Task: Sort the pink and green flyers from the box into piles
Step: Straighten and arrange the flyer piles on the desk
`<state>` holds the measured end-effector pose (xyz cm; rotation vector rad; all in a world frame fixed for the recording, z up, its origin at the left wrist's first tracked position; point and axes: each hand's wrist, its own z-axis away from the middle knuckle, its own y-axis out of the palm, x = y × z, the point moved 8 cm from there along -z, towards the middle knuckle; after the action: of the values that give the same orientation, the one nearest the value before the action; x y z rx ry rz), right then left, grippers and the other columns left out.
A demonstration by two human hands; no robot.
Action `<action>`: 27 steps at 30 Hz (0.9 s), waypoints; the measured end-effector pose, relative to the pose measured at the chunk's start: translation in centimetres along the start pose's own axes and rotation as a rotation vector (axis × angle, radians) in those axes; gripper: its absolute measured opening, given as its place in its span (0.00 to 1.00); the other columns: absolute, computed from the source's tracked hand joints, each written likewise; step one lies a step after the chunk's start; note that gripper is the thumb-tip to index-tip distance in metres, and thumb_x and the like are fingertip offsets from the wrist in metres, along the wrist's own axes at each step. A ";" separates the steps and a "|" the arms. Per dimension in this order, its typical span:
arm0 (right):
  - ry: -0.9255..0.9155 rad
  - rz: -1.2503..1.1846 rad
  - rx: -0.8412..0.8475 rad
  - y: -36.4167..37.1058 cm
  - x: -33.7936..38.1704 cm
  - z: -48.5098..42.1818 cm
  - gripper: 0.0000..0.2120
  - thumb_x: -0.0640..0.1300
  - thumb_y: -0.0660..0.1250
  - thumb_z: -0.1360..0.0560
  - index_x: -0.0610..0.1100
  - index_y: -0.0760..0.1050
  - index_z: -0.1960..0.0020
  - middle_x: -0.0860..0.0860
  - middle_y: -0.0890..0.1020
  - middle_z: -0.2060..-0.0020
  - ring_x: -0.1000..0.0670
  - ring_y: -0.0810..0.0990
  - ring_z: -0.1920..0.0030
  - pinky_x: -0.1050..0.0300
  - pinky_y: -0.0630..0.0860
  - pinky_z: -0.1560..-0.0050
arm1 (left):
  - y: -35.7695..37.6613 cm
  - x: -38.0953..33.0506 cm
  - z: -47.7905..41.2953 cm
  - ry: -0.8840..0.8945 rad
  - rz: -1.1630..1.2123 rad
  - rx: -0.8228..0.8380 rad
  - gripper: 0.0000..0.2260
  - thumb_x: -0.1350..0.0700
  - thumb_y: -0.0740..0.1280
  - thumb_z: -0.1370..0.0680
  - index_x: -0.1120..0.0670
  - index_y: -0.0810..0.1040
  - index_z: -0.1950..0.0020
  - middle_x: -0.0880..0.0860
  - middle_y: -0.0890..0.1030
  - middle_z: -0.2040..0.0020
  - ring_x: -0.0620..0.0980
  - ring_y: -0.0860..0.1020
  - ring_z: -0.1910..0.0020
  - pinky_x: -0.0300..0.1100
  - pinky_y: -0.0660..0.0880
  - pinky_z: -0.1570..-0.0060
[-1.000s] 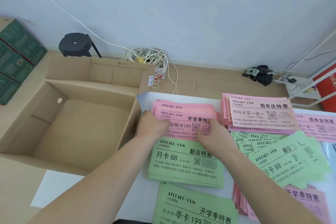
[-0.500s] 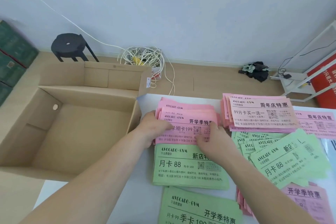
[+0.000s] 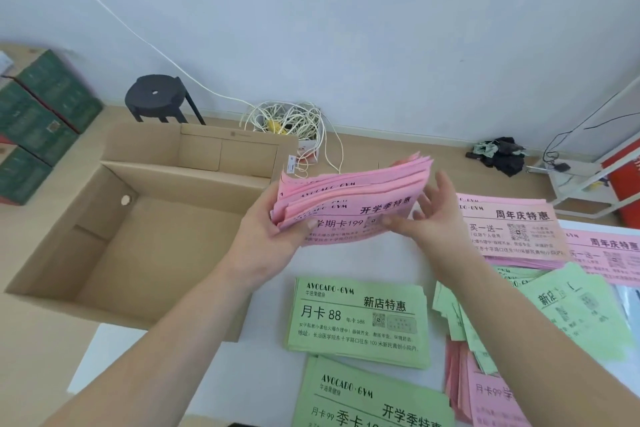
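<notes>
A thick stack of pink flyers (image 3: 353, 204) is held in the air above the white table (image 3: 363, 260). My left hand (image 3: 273, 243) grips its left end, thumb on top. My right hand (image 3: 436, 218) is at its right end, thumb touching the front edge and fingers straight and spread. The cardboard box (image 3: 194, 173) stands open on the left, and its visible inside holds no flyers. On the table lie a green pile (image 3: 360, 319), a second green pile (image 3: 374, 399) nearer me, a loose green heap (image 3: 568, 312), and pink piles (image 3: 512, 232) (image 3: 491, 395).
A black stool (image 3: 156, 97) and a tangle of white cables (image 3: 291, 121) sit on the floor behind the box. Green cartons (image 3: 41, 107) are stacked at far left. A white rack (image 3: 588, 177) and a dark cloth (image 3: 498, 152) are at the right.
The pink stack was lying on the table beside the box under both hands; now both hands have lifted it off the table, baring the white surface beneath.
</notes>
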<state>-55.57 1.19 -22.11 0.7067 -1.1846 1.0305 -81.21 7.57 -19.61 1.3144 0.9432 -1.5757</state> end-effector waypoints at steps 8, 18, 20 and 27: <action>0.071 0.262 0.047 -2.0 -1.0 -2.8 0.27 0.31 0.84 0.41 0.44 0.77 0.48 0.47 0.86 0.57 0.54 0.83 0.63 0.58 0.80 0.68 | 0.9 3.6 0.0 0.016 -0.009 -0.071 0.16 0.63 0.76 0.27 0.42 0.80 0.49 0.50 0.85 0.51 0.48 0.81 0.52 0.43 0.77 0.46; 0.028 0.394 -0.031 -1.5 -2.5 -2.5 0.20 0.30 0.75 0.34 0.48 0.77 0.48 0.51 0.82 0.58 0.54 0.78 0.61 0.57 0.77 0.55 | 0.9 9.4 0.7 -0.170 0.060 -0.265 0.29 0.73 0.79 0.32 0.55 0.76 0.36 0.50 0.80 0.44 0.40 0.80 0.55 0.34 0.78 0.49; 0.036 0.307 -0.031 -1.7 -2.7 -2.1 0.23 0.29 0.76 0.33 0.48 0.77 0.45 0.51 0.83 0.56 0.55 0.79 0.61 0.58 0.77 0.54 | 0.7 8.9 0.7 -0.145 0.075 -0.295 0.28 0.75 0.78 0.32 0.59 0.75 0.36 0.52 0.81 0.46 0.40 0.80 0.57 0.33 0.79 0.52; 0.050 0.188 -0.071 -1.0 -3.8 -1.7 0.27 0.30 0.80 0.35 0.48 0.78 0.41 0.57 0.81 0.55 0.56 0.81 0.54 0.63 0.77 0.50 | 1.0 8.2 -0.3 -0.129 -0.010 -0.275 0.20 0.72 0.78 0.31 0.51 0.80 0.47 0.46 0.85 0.56 0.42 0.82 0.59 0.34 0.80 0.57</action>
<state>-54.17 1.32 -26.15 0.5176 -1.2554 1.1497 -80.81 6.31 -27.78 1.0068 1.0450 -1.4594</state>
